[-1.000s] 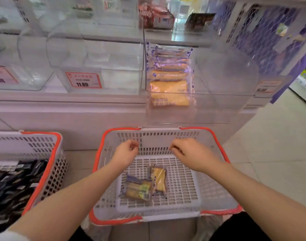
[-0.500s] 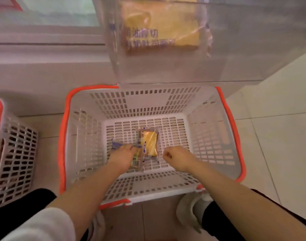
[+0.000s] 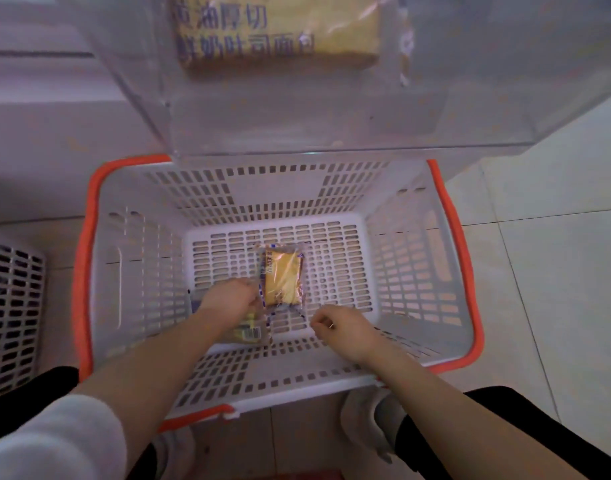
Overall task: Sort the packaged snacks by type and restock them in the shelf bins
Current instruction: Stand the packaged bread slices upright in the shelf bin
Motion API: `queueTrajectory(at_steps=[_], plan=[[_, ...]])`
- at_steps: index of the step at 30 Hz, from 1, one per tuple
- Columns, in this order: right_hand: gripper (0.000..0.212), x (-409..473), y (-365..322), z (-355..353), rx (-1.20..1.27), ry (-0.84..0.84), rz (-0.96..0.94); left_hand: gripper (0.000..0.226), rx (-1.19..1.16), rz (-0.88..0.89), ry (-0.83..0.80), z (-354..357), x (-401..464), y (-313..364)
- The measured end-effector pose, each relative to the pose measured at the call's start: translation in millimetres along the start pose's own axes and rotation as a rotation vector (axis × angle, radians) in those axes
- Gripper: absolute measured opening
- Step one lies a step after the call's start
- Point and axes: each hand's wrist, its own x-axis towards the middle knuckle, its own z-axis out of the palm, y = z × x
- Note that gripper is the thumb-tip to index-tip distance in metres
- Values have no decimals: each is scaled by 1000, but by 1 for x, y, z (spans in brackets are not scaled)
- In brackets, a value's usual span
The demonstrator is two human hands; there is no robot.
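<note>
A white basket with an orange rim (image 3: 89, 237) stands on the floor below me. On its bottom lies a clear packet of yellow bread (image 3: 283, 275). Left of it is a second snack packet (image 3: 250, 332), mostly hidden under my left hand (image 3: 228, 303), whose fingers curl over its far edge. My right hand (image 3: 335, 327) is inside the basket with curled fingers, just below and right of the yellow packet's near corner and holding nothing. Above the basket hangs a clear shelf bin (image 3: 297, 126) with a large bread packet (image 3: 276, 29) inside.
A second white basket (image 3: 13, 306) stands at the left edge. The white shelf base (image 3: 54, 133) rises behind both baskets. Pale floor tiles (image 3: 557, 271) spread to the right. My shoes and dark trouser legs are at the basket's near side.
Both hands have dropped from the basket's far wall to its bottom. My left hand has closed over the left packet, and my view has tipped down and come nearer.
</note>
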Motion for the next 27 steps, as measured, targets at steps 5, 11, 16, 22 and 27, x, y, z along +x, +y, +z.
queueTrajectory(at_steps=[5,11,16,22,27], plan=[[64,-4,-22,1,120,99,-92,19,-278,279,299,-23,-36,3],[38,-25,-44,-6,67,362,-241,12,-487,448,525,-67,-83,19],[37,-60,-56,-28,-402,755,-562,12,-1083,20,555,-80,-109,11],[15,-84,-85,-57,-671,1025,-1024,21,-1756,-322,87,-114,-128,1],[21,-105,-94,-68,-701,1065,-1006,16,-1884,-31,8,-125,-151,-13]])
